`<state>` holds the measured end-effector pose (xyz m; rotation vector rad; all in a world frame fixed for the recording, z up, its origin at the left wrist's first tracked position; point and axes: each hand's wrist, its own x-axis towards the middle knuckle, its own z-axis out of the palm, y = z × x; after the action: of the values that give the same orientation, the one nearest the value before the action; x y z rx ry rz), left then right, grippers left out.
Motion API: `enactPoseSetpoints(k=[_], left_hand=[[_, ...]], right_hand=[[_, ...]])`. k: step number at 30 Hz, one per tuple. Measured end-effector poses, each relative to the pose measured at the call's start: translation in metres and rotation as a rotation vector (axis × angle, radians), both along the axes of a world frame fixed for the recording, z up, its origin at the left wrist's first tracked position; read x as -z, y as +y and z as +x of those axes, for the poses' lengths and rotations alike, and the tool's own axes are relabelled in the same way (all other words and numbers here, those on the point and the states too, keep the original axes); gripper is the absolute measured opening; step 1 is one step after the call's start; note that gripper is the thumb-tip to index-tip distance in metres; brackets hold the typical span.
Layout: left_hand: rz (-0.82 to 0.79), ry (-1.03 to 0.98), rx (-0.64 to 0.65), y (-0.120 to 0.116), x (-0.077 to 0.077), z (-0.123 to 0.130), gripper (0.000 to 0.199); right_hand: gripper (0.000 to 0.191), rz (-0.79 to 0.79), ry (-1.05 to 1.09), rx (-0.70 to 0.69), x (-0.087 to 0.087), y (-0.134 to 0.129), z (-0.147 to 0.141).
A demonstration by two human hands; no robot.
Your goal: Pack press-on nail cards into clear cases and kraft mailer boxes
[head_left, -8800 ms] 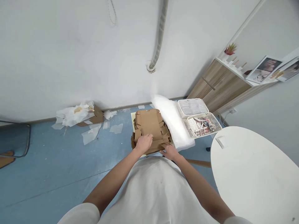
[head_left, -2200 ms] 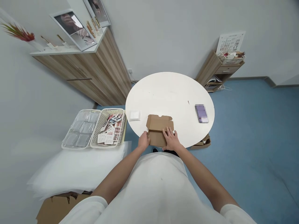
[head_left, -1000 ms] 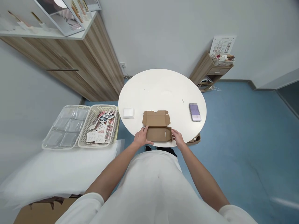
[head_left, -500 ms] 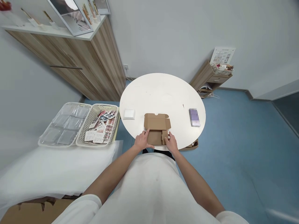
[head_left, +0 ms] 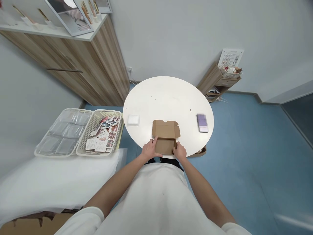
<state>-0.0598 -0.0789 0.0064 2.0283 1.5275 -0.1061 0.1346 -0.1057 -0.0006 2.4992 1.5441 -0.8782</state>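
A brown cardboard box lies at the near edge of the round white table, its lid raised toward the far side and its inside bare. My left hand grips the box's left side, with the thumb spread along the near edge and the fingers up the left wall. On the other side my right hand is closed on the right wall, fingertips at its inner face. That wall stands upright, with no flap lying over the box floor.
On the white table are a white square packet at left and a purple, pixelated item at right. Left of it, a white basket holds printed cards beside a tray of clear packets. A wooden cabinet stands behind.
My right hand has folded the box's right side flap, which lay over the floor, back against the right wall. The left hand keeps its hold. The whole view has shifted slightly.
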Motion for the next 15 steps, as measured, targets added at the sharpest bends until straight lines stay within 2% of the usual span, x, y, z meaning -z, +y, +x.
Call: enactPoseSetpoints(k=[3,6,10,12,15], left_hand=[[-0.028,-0.035,-0.01,-0.001,-0.002,0.005,0.116],[-0.042,-0.122,-0.061,-0.006,-0.002,0.007,0.111],[-0.066,-0.285,-0.297,-0.019,0.005,0.004,0.088],[-0.123,-0.36,-0.393,-0.023,0.011,0.003,0.073],[-0.196,-0.474,-0.46,-0.019,0.018,0.007,0.06]], right_hand=[[0.026,0.031,0.059,0.039,-0.004,-0.007,0.005],[0.044,0.104,0.175,0.09,-0.009,-0.018,0.011],[0.062,0.131,0.47,0.238,-0.013,-0.031,0.015],[0.062,0.091,0.632,0.305,-0.016,-0.034,0.015],[0.058,0.053,0.787,0.373,-0.02,-0.029,0.017]])
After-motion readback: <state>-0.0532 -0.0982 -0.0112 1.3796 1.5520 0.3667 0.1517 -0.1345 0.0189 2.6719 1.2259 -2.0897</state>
